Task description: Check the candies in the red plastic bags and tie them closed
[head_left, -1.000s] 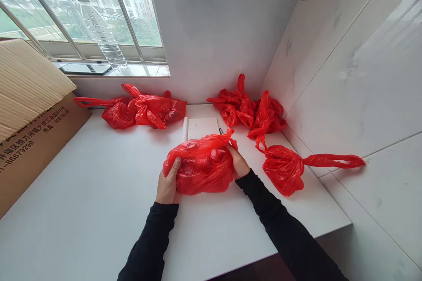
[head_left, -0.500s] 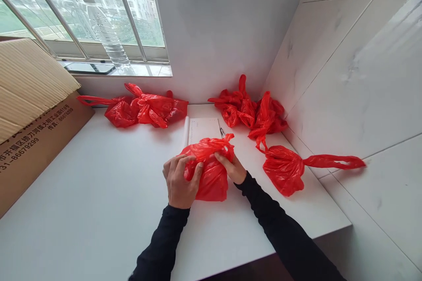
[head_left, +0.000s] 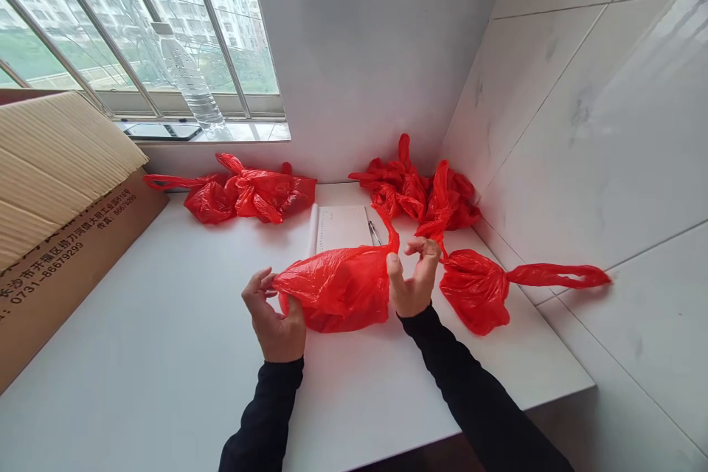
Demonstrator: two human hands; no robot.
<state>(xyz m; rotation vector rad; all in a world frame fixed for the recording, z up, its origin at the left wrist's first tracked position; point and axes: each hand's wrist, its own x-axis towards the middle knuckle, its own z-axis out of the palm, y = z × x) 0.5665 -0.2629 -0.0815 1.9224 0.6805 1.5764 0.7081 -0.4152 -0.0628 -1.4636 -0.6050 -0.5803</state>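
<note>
I saw the left hand pinched on the left end of a red bag lying on the white counter, near its middle. The right hand gripped the bag's right end, its handle pulled up. A notebook lay just beyond, and a tied bag sat to the right.

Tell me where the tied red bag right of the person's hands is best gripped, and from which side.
Grip the tied red bag at its twisted handle tail, probably coming from above: the tail lies flat on the white counter, stretched right toward the tiled wall, clear of the right hand.
</note>
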